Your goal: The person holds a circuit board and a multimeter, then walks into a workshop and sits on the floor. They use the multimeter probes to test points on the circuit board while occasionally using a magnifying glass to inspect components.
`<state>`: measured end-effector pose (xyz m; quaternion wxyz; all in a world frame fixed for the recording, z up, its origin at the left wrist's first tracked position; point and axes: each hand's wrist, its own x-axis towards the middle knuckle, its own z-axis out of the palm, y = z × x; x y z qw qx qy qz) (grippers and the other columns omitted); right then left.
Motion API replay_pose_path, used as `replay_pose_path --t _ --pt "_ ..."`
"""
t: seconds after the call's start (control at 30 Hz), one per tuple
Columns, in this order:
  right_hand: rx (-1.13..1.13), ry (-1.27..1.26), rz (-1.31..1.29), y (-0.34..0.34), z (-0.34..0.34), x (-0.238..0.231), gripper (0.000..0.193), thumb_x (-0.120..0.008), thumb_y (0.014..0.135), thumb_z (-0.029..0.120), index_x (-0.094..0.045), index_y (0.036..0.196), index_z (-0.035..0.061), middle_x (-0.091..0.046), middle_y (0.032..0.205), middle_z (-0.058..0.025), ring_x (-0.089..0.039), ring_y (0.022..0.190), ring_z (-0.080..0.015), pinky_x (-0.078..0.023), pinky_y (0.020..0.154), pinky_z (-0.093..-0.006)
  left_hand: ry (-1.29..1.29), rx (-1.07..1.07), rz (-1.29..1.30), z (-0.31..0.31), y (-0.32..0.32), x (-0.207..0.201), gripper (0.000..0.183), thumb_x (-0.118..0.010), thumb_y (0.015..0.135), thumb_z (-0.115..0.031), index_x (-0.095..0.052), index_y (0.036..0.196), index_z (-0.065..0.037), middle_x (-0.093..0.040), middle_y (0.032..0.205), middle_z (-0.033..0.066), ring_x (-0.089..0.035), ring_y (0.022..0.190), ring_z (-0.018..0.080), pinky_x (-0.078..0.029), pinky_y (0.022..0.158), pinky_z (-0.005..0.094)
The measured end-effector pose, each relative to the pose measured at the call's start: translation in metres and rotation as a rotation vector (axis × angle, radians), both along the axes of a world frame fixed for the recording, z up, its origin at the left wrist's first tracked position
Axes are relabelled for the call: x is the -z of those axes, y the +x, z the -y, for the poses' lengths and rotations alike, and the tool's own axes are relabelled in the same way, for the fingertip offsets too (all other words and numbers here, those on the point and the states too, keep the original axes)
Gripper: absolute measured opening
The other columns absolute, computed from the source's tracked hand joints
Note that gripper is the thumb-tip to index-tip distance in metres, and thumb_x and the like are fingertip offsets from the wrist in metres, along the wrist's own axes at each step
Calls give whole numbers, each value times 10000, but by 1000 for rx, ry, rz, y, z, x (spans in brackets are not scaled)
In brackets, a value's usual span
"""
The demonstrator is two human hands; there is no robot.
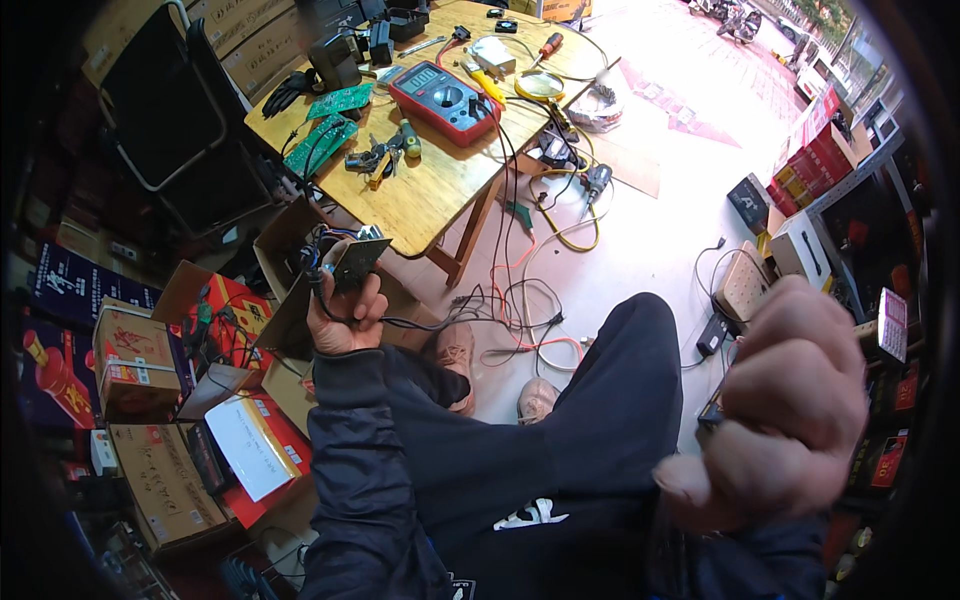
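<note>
A dark circuit board (362, 260) with wires at its back edge is gripped in my left hand (347, 318), near the front corner of the wooden table. Black cables (412, 325) run from beside that hand toward the floor. My right hand (785, 410) is raised close to the camera at the right, its fingers curled into a fist. Whatever it may hold is hidden behind the fingers. On the table lie a red multimeter (445, 100), green circuit boards (320, 142), a bunch of keys (372, 155) and a green-handled screwdriver (410, 138).
Beyond the multimeter, the wooden table (440, 195) holds yellow tape (541, 86) and a red screwdriver (550, 45). Tangled cables (525, 310) and a drill (597, 180) lie on the floor. Cardboard boxes (165, 480) crowd the left; a folding chair (170, 100) stands behind them.
</note>
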<state>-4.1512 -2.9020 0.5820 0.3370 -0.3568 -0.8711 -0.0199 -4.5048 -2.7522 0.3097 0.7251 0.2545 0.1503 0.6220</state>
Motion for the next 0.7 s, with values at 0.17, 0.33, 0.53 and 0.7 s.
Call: replay_pose_path --t 0.17,0.33,0.53,0.7 --pt "104 5 174 31 39 -28 415 -858 810 394 -528 819 143 -414 726 -23 -431 624 -209 -319 545 -370 -35 11 6 17 2 7 695 -677 1043 -511 -602 1350 108 -716 1202 216 -421 580 115 -303 437 252" --pt "185 27 238 66 56 -28 393 -835 809 349 -505 794 136 -402 714 -29 -423 619 -216 -314 548 -380 -41 68 16 22 6 12 680 -658 1053 -504 -604 1374 93 -711 1250 242 -432 584 129 -313 437 252" --pt "272 25 276 100 64 -20 371 -807 808 296 -479 764 126 -387 701 -37 -414 613 -224 -307 550 -392 -4 117 -15 22 21 10 687 -639 1060 -521 -603 1405 72 -706 1275 252 -454 597 130 -315 436 252" --pt "239 33 278 102 69 -25 359 -783 807 251 -457 739 118 -374 689 -43 -406 609 -230 -302 552 -402 4 131 -65 32 39 3 634 -652 1063 -475 -571 1460 13 -695 1277 224 -448 601 126 -328 459 253"
